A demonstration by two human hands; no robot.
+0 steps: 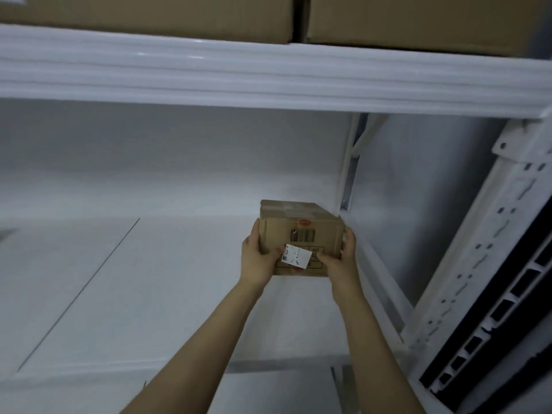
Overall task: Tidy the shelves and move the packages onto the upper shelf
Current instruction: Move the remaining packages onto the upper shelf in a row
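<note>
A small brown cardboard package (301,231) with a barcode and a white label sits at the right end of a white shelf board (143,294), close to the right side panel. My left hand (258,258) grips its left side with the thumb on the front face. Gripping the right side is my right hand (340,258). Both arms reach in from below. I cannot tell whether the package rests on the board or is held just above it.
Above runs the white front beam of the upper shelf (268,76), with two large brown cartons (149,16) (424,22) on it. A white perforated upright (484,264) stands at right. A thin seam line (80,294) crosses the board at left.
</note>
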